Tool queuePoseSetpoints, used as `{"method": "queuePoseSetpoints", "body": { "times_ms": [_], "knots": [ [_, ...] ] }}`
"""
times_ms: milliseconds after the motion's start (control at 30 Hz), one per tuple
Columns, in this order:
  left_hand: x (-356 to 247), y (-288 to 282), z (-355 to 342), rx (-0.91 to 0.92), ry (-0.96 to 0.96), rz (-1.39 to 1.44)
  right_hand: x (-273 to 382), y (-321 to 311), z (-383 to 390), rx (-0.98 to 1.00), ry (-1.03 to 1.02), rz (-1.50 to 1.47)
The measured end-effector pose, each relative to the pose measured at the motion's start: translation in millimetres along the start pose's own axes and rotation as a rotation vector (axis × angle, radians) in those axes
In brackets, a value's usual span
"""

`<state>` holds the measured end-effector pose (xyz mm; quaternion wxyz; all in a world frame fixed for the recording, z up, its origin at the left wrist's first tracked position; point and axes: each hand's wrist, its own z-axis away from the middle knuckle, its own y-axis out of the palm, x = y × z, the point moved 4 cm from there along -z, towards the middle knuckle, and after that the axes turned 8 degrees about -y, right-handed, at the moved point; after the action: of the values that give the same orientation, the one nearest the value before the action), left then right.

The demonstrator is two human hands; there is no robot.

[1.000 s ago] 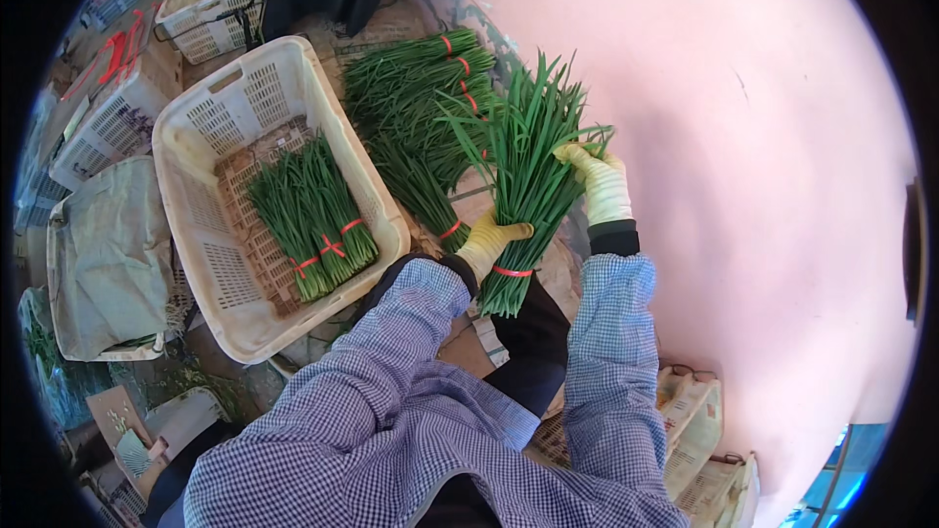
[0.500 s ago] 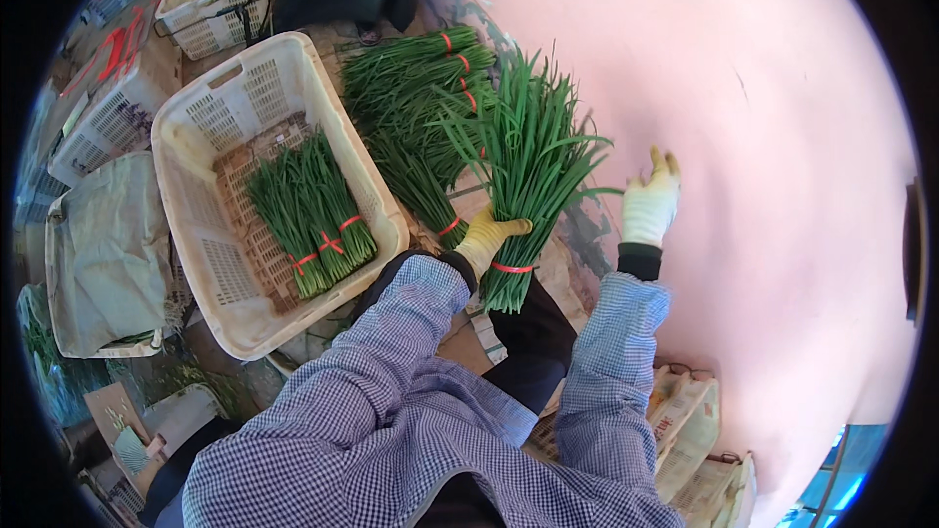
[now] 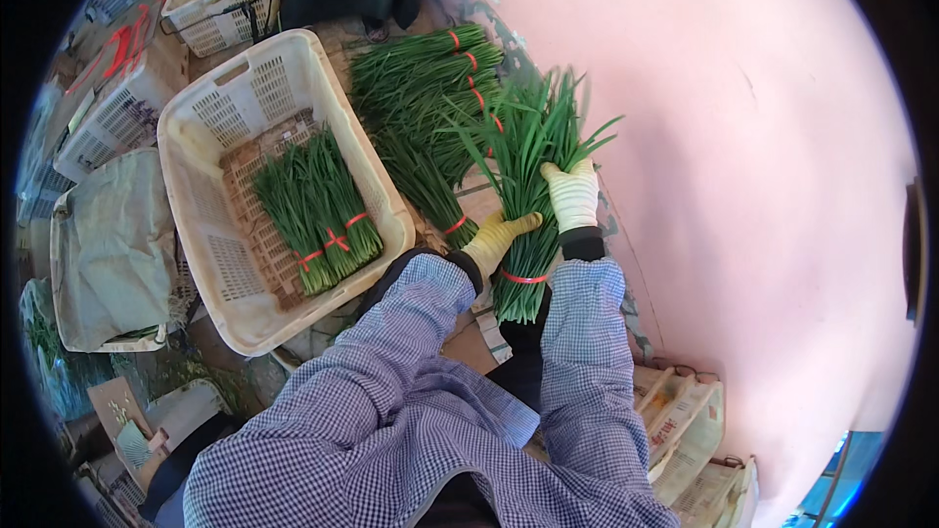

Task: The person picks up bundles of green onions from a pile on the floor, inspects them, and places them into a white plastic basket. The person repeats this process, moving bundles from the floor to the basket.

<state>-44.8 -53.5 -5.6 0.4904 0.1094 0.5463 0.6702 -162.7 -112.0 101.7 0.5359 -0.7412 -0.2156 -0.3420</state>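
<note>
left hand: yellowish glove | right hand: whitish glove | cuffs: black | sleeves: blue-white check

The left hand's glove is dull yellow and the right hand's glove creamy white, both below black cuffs and sleeves in a fine blue-and-white check. The held bunch is bright green with a red band, and the bunches in the crate are darker green, red-banded, paling at their near ends. The crate is dirty cream with a brown-stained bottom, the wall on the right pale pink.
</note>
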Motion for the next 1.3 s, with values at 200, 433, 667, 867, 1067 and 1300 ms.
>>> {"method": "queuePoseSetpoints", "body": {
  "times_ms": [200,433,667,867,1067,1300],
  "knots": [
    [-12,3,17,-0.061,-0.009,-0.037,13,-16,2,0.079,0.013,0.058],
    [-11,2,16,-0.065,0.03,-0.07,100,-67,15,-0.325,-0.476,0.356],
    [-14,5,19,-0.097,0.024,-0.137,97,-28,4,0.149,-0.261,0.23],
    [-11,4,16,-0.064,0.015,-0.132,56,-14,-11,0.179,-0.213,0.208],
    [-15,10,23,-0.065,-0.013,-0.105,53,-21,-16,0.234,-0.053,0.13],
    [-13,5,20,-0.082,-0.028,-0.052,48,-30,-8,0.244,0.066,-0.128]
  ]
}}
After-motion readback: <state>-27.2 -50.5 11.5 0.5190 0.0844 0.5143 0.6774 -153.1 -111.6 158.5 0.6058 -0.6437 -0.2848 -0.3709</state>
